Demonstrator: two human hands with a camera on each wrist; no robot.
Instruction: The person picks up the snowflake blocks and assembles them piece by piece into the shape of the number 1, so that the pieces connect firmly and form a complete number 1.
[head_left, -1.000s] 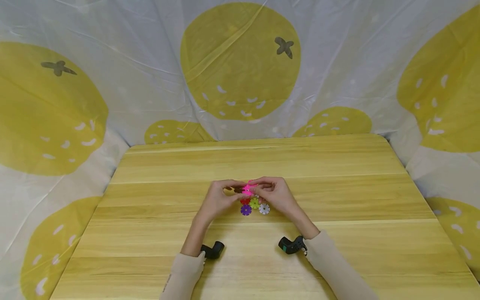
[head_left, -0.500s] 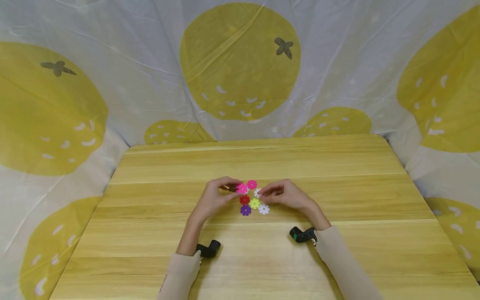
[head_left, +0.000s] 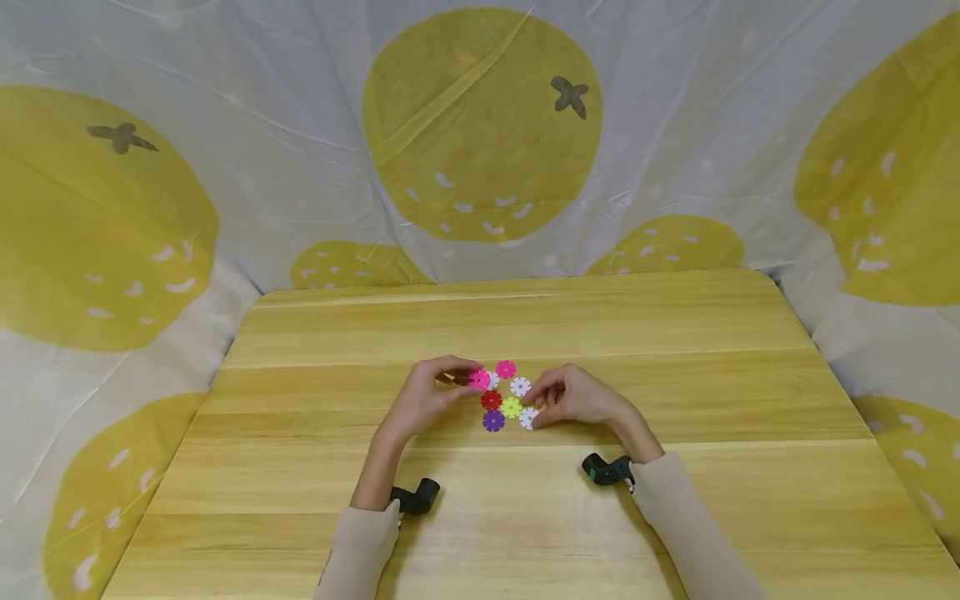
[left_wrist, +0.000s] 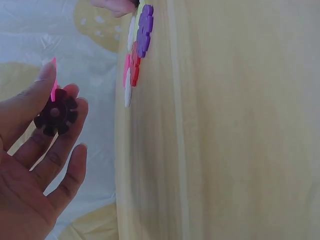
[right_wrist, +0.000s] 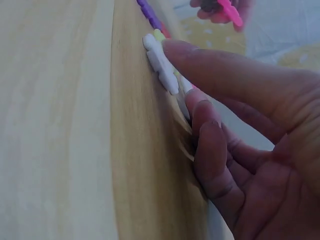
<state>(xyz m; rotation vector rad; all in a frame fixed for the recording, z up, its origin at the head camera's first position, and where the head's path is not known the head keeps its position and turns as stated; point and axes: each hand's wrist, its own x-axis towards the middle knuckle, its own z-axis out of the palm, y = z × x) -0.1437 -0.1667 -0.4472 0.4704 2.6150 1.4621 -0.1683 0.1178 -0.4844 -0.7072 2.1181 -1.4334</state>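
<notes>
In the head view, my left hand [head_left: 426, 404] holds a pink notched building disc [head_left: 478, 380] above the table. The left wrist view shows a dark brown notched disc [left_wrist: 56, 113] joined crosswise to the pink one, pinched between thumb and fingers. My right hand [head_left: 581, 396] is low at the right of a small group of discs, thumb and forefinger apart. Its thumb tip overlaps a white disc [right_wrist: 161, 65] in the right wrist view. Around it lie yellow [head_left: 511, 407], purple [head_left: 492, 421] and red [head_left: 491, 400] discs, another pink disc [head_left: 506, 369] and further white ones [head_left: 520, 387].
The discs lie flat on a wooden table [head_left: 480, 517]. A cloth [head_left: 667, 125] printed with big yellow fruit hangs behind and along both sides. Black wrist cameras [head_left: 606, 470] stick out from both sleeves.
The right hand has left the held pink disc and moved right and toward the person, down to the near white disc. The left hand has drawn slightly left with its joined discs.
</notes>
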